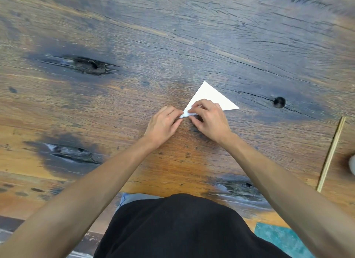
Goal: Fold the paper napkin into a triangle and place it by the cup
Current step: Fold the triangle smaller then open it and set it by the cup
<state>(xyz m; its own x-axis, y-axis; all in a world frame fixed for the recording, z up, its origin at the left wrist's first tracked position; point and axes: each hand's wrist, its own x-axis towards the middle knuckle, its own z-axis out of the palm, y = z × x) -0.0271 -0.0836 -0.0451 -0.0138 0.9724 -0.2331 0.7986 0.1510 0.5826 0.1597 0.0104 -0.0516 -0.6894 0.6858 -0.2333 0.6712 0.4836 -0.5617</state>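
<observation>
Hands [163, 123] [209, 119] on napkin [211, 96] corner

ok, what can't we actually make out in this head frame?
- Near corner of the white folded paper napkin: covered by the left hand and right hand.
- Pale object at the right edge: cropped by the frame; cannot tell if it is the cup.
- Long thin wooden stick: too thin to identify.

Napkin [211, 96] corner — under right hand [209, 121]
</observation>
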